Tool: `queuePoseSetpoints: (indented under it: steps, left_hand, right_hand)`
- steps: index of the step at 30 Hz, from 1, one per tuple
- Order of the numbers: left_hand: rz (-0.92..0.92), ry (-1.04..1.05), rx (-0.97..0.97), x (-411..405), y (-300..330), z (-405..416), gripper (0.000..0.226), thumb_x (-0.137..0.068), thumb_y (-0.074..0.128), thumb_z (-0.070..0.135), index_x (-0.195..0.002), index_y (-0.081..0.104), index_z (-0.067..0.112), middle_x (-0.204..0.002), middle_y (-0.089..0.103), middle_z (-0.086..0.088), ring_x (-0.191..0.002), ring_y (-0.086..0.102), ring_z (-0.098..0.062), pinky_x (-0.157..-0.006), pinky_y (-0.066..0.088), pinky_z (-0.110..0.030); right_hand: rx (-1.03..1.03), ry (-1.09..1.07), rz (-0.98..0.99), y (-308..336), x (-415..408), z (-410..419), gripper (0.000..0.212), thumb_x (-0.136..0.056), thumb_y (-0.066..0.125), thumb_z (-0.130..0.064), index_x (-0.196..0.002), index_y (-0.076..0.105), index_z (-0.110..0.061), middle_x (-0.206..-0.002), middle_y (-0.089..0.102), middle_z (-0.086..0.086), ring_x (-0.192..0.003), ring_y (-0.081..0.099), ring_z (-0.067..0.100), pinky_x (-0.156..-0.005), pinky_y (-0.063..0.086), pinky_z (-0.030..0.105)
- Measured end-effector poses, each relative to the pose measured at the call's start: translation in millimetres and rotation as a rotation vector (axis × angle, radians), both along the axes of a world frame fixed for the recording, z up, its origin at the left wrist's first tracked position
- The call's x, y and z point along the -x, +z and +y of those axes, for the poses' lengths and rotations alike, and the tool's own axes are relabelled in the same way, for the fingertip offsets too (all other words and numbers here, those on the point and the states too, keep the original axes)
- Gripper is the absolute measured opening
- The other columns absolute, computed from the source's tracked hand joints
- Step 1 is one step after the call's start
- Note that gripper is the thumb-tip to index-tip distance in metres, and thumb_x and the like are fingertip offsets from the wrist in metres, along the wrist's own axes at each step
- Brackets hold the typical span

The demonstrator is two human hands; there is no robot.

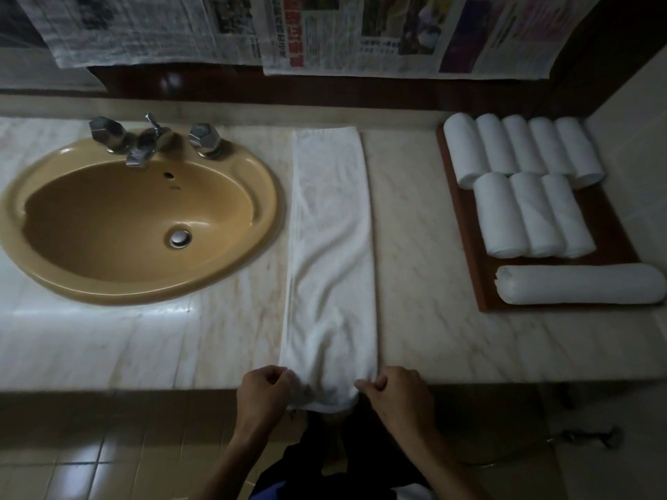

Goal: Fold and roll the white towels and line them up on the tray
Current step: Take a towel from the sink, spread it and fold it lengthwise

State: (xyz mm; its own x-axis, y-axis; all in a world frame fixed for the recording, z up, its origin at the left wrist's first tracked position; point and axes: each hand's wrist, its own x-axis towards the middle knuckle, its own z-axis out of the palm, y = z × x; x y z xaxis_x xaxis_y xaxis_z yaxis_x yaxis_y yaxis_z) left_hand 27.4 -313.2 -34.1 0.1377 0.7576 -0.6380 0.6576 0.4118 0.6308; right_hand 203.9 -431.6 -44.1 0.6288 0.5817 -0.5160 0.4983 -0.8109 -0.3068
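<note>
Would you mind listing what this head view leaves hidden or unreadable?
- Newspapers: print too blurred to read; tops cut off by the upper edge.
- Folded towel: its layer count is hidden; the near end hangs over the counter edge, bunched between the left hand and right hand.
- Tray: right rim hidden under the rolled towels.

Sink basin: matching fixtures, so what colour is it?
Mustard tan sink, seen in the head view.

soft cloth towel (330, 247), glossy marble counter (415, 247)
</note>
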Motion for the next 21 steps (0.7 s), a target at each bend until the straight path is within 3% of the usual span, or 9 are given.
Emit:
queuePoseSetpoints:
  steps: [3,7,10,15,21]
  left_hand:
    - [0.006,-0.011,-0.005,-1,1,0,0.023,-0.09,0.064,0.012,-0.07,0.074,0.015,-0.065,0.072,-0.003,-0.066,0.069,-0.022,-0.055,0.053,-0.03]
    - [0.007,-0.016,-0.003,0,-1,1,0.026,-0.091,0.063,0.012,-0.067,0.071,0.018,-0.068,0.072,-0.006,-0.07,0.069,-0.027,-0.061,0.056,-0.036]
    - [0.01,-0.005,0.006,-1,-3,1,0.025,-0.09,0.064,0.012,-0.068,0.072,0.015,-0.07,0.072,-0.007,-0.072,0.07,-0.028,-0.063,0.057,-0.037]
    - [0.016,-0.036,-0.029,-3,-4,2,0.021,-0.087,0.063,0.008,-0.073,0.074,-0.002,-0.068,0.07,-0.017,-0.062,0.067,-0.031,-0.049,0.048,-0.027]
    - [0.05,-0.054,-0.022,-4,-3,5,0.026,-0.086,0.065,0.009,-0.062,0.073,0.004,-0.056,0.066,-0.012,-0.05,0.061,-0.019,-0.042,0.043,-0.02]
  right_hand:
    - [-0.101,-0.024,0.012,-10,7,-1,0.039,-0.086,0.069,-0.05,-0.065,0.053,-0.022,-0.073,0.068,-0.003,-0.076,0.065,0.019,-0.066,0.049,0.033]
    - [-0.221,-0.024,-0.008,-15,9,-5,0.048,-0.082,0.072,-0.033,-0.053,0.036,-0.022,-0.059,0.061,0.0,-0.063,0.061,0.023,-0.06,0.049,0.038]
    - [-0.244,-0.083,-0.004,-17,-1,-10,0.045,-0.084,0.071,-0.031,-0.053,0.039,-0.02,-0.059,0.064,0.003,-0.062,0.064,0.024,-0.055,0.044,0.033]
    - [-0.307,-0.162,0.042,-20,1,-15,0.036,-0.076,0.079,-0.035,-0.053,0.053,-0.024,-0.056,0.067,-0.005,-0.056,0.064,0.013,-0.056,0.047,0.03]
    - [-0.321,-0.177,-0.069,-24,12,-10,0.036,-0.077,0.079,-0.047,-0.062,0.068,-0.017,-0.064,0.071,-0.002,-0.063,0.067,0.017,-0.058,0.049,0.034]
